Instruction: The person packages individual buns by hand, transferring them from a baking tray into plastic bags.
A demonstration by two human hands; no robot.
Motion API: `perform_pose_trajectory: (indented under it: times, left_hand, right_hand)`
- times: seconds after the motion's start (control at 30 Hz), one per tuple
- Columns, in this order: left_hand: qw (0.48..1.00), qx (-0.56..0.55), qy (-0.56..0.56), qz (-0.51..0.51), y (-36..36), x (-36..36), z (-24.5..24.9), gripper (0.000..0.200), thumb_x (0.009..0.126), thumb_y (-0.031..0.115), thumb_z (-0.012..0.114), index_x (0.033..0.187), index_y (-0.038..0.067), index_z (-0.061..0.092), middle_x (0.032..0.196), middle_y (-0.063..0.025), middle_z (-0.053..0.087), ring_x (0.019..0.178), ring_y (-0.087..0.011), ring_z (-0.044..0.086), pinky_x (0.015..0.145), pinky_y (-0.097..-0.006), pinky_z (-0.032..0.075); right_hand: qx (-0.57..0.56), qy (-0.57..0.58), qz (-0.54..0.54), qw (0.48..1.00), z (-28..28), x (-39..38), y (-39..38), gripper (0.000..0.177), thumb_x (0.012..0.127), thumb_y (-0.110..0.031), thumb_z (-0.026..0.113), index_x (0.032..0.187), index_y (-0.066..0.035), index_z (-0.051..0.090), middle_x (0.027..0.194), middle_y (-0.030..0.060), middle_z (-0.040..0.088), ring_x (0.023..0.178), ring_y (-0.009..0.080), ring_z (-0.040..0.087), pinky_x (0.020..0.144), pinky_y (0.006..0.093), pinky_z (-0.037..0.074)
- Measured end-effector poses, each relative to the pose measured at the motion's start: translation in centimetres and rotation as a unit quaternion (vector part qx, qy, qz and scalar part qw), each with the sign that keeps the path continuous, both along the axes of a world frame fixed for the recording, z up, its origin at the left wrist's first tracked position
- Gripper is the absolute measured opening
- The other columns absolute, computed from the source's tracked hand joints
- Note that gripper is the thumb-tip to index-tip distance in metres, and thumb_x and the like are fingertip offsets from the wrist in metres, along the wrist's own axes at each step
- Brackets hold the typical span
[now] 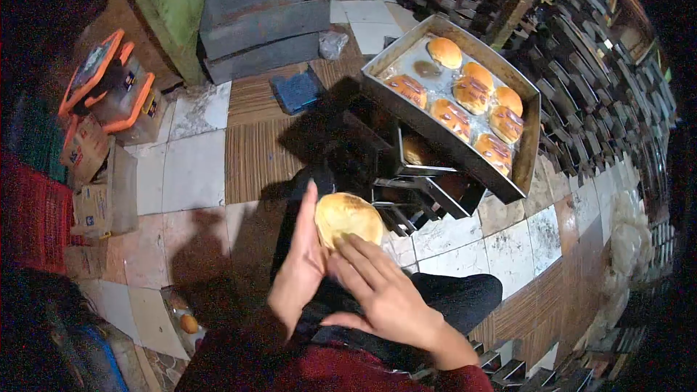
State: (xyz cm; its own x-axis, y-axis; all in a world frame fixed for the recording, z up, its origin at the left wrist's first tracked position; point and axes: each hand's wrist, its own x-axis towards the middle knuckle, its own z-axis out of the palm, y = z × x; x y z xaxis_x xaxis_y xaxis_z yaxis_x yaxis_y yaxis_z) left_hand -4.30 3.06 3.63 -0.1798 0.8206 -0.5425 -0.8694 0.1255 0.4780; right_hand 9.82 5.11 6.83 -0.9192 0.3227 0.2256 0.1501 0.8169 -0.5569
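A round bun (348,219), pale and yellowish on the side facing me with a browner upper edge, stands tilted up above my lap. My left hand (303,261) holds it against the palm at its left edge, fingers pointing upward. The outstretched fingers of my right hand (385,294) lie against the bun's lower face, with the thumb apart. Ahead to the right, a metal baking tray (443,149) holds several glossy brown buns (473,94), most of them striped with dark topping. More trays (435,196) are stacked beneath it.
Stacked grey trays (265,22) stand at the back. Orange-lidded plastic boxes (134,101) and a red crate (36,210) line the left side. A blue flat object (298,92) rests on the tiled floor (196,167). Many dark tins (581,65) are piled along the right.
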Motion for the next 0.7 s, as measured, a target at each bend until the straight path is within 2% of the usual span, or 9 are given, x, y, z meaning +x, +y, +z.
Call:
perform_pose_trajectory:
  times: [0.13,0.2,0.3,0.33,0.4,0.43,0.5,0.63,0.7]
  left_hand:
    - [0.974,0.075,-0.213,-0.016,1.0,-0.8,-5.9,0.08,0.074,0.071,0.042,0.115,0.003,0.048,0.115,-0.0163,0.052,0.105,-0.0299,0.051,0.088,-0.0473,0.042]
    - [0.996,-0.001,-0.086,0.023,1.7,0.6,-6.3,0.072,0.072,0.065,0.051,0.118,0.01,0.047,0.114,-0.0155,0.052,0.107,-0.0312,0.048,0.089,-0.0479,0.041]
    - [0.854,0.32,-0.401,-0.091,3.6,-2.2,-11.7,0.058,0.078,0.057,0.051,0.114,0.01,0.052,0.113,-0.0166,0.053,0.108,-0.0335,0.048,0.09,-0.0497,0.041]
    - [0.908,0.306,-0.277,0.065,2.2,-2.2,-6.4,0.052,0.084,0.053,0.044,0.112,0.009,0.053,0.115,-0.0141,0.053,0.107,-0.0349,0.049,0.092,-0.0488,0.04]
    - [0.926,0.326,-0.174,0.078,1.8,-3.3,-2.0,0.052,0.087,0.051,0.038,0.111,0.007,0.054,0.116,-0.0108,0.053,0.104,-0.035,0.051,0.09,-0.049,0.041]
    - [0.921,0.344,-0.179,0.045,1.0,-2.8,-1.5,0.053,0.088,0.051,0.037,0.111,0.006,0.053,0.116,-0.0099,0.053,0.104,-0.0348,0.05,0.09,-0.0494,0.041]
    - [0.842,0.469,-0.263,-0.054,0.7,-2.3,-5.2,0.059,0.09,0.05,0.028,0.125,0.005,0.042,0.131,-0.0139,0.04,0.115,-0.0372,0.04,0.098,-0.0558,0.027]
    - [0.912,0.336,-0.205,0.114,-2.0,-1.3,-4.7,0.046,0.087,0.036,0.046,0.118,0.002,0.044,0.114,-0.0169,0.052,0.099,-0.0297,0.055,0.083,-0.0445,0.048]
    - [0.89,0.41,-0.176,0.091,-1.4,-1.1,-2.7,0.046,0.087,0.035,0.048,0.116,0.0,0.044,0.107,-0.0146,0.054,0.093,-0.0272,0.058,0.081,-0.0401,0.049]
  right_hand:
    - [0.205,0.047,-0.246,0.946,-4.1,-1.6,2.7,0.008,0.064,-0.009,0.054,0.069,-0.005,0.049,0.077,0.0127,0.048,0.071,0.0291,0.048,0.058,0.0406,0.037]
    - [0.116,-0.031,-0.152,0.981,-6.4,-3.0,2.4,0.008,0.063,-0.009,0.052,0.07,-0.006,0.049,0.071,0.0122,0.047,0.065,0.0277,0.047,0.057,0.0377,0.037]
    - [0.068,0.065,0.063,0.994,-3.2,-1.9,-4.1,0.014,0.065,-0.006,0.054,0.079,-0.003,0.055,0.07,0.0107,0.049,0.066,0.0248,0.051,0.056,0.0379,0.04]
    - [0.024,0.1,0.094,0.99,-2.7,-1.1,-5.2,0.015,0.067,-0.006,0.054,0.082,-0.003,0.056,0.072,0.0101,0.05,0.066,0.0229,0.05,0.056,0.036,0.04]
    - [-0.094,0.075,0.021,0.993,-3.2,1.1,-4.1,0.02,0.067,-0.007,0.06,0.087,-0.004,0.059,0.076,0.0086,0.051,0.067,0.022,0.049,0.059,0.0337,0.039]
    - [0.085,0.114,-0.102,0.985,-1.9,-0.6,-3.1,0.03,0.064,-0.013,0.065,0.094,-0.008,0.061,0.082,0.0053,0.053,0.073,0.02,0.049,0.062,0.033,0.036]
    - [0.072,0.118,-0.129,0.982,-2.3,-1.2,-3.0,0.033,0.065,-0.014,0.071,0.096,-0.009,0.061,0.089,0.0095,0.051,0.079,0.0239,0.048,0.068,0.0342,0.037]
    - [0.047,0.167,-0.231,0.957,-3.2,-0.5,-4.0,0.037,0.064,-0.022,0.075,0.095,-0.009,0.061,0.106,0.0144,0.045,0.093,0.0271,0.046,0.079,0.0382,0.038]
    - [-0.167,0.18,-0.196,0.949,-4.4,-0.6,-3.4,0.039,0.066,-0.016,0.074,0.1,-0.006,0.057,0.115,0.0178,0.039,0.1,0.0266,0.045,0.088,0.0388,0.036]
